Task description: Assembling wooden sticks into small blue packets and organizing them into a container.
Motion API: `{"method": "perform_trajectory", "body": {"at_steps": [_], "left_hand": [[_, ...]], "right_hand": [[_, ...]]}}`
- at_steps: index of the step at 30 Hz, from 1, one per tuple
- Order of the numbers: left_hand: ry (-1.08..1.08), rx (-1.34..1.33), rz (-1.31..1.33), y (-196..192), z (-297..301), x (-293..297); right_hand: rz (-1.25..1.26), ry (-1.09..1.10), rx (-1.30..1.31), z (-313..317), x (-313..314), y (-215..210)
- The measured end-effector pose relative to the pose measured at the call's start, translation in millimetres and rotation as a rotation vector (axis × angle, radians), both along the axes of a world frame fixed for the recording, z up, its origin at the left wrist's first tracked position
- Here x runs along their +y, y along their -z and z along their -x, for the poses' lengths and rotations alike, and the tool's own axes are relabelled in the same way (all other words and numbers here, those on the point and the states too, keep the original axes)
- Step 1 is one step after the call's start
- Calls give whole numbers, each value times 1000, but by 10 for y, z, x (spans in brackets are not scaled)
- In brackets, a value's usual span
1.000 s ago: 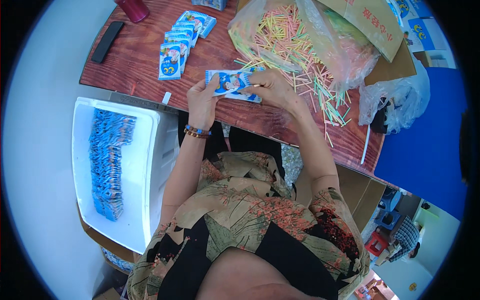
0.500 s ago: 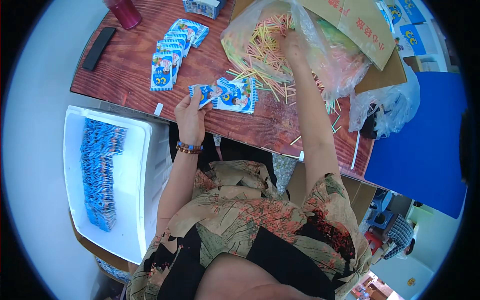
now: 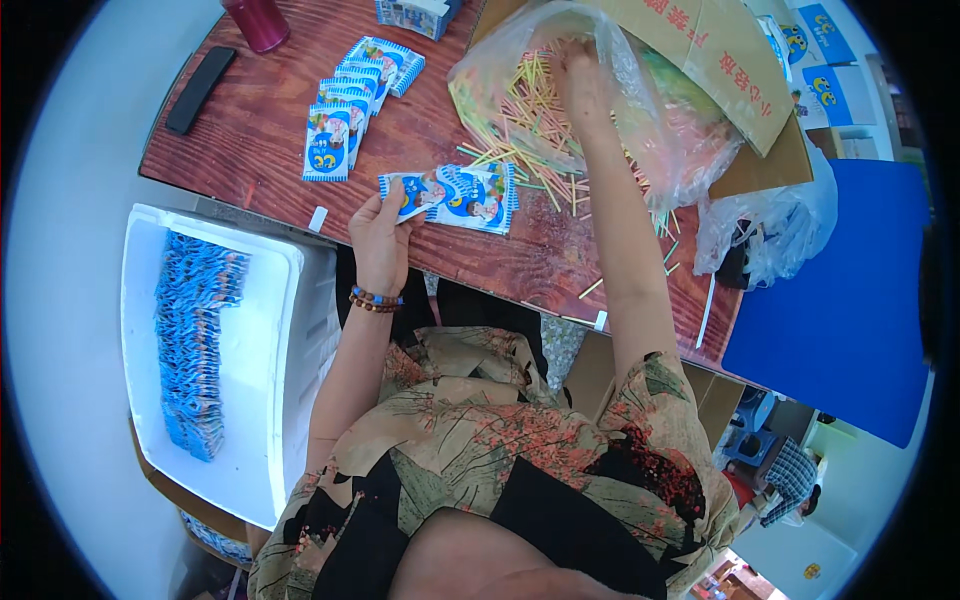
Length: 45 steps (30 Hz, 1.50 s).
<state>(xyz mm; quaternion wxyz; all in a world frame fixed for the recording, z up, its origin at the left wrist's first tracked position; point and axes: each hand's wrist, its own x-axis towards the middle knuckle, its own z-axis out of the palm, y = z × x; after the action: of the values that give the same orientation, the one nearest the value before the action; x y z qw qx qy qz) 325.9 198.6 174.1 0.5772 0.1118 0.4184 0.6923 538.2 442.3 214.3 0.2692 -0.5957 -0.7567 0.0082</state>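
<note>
The left hand [image 3: 378,230] pinches a blue-and-white plastic packet [image 3: 422,196] at its nine-o'clock end, probably to leave the rest unobstructed; toward one o'clock, the right hand [image 3: 585,88], grip unclear, is among thin pastel sticks [image 3: 532,105].

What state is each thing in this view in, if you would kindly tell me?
Left hand, pinching the held packet
Held packet, gripped at its left end; sealed or not, unclear
Right hand, at the coloured sticks; grip unclear
Coloured sticks, loose, some spilled onto the table
Clear plastic bag, open
Cardboard box, flap open
White foam box, uncovered, partly filled
Row of packets, lying overlapped on the table
</note>
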Motion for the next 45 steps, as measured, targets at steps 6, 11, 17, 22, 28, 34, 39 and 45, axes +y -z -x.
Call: {"method": "perform_trajectory", "body": {"at_steps": [6, 11, 17, 22, 28, 34, 39, 45], "left_hand": [[1, -15, 10, 10, -12, 23], [-1, 10, 5, -10, -20, 22], [1, -15, -15, -42, -32, 30], [-19, 14, 2, -72, -49, 14], [-25, -9, -23, -212, -187, 92], [3, -77, -93, -170, -282, 242], [69, -140, -58, -190, -389, 348], [64, -125, -27, -179, -433, 401]], "right_hand": [[-199, -186, -345, 8, 398, 93], [-231, -77, -551, 108, 366, 173], [-260, -172, -328, -39, 327, 251], [-95, -244, -117, -132, 127, 129], [-35, -247, 300, -230, 121, 288], [493, -355, 1283, -46, -310, 33], [356, -318, 1022, -78, -439, 122], [292, -256, 934, -151, -422, 320]]}}
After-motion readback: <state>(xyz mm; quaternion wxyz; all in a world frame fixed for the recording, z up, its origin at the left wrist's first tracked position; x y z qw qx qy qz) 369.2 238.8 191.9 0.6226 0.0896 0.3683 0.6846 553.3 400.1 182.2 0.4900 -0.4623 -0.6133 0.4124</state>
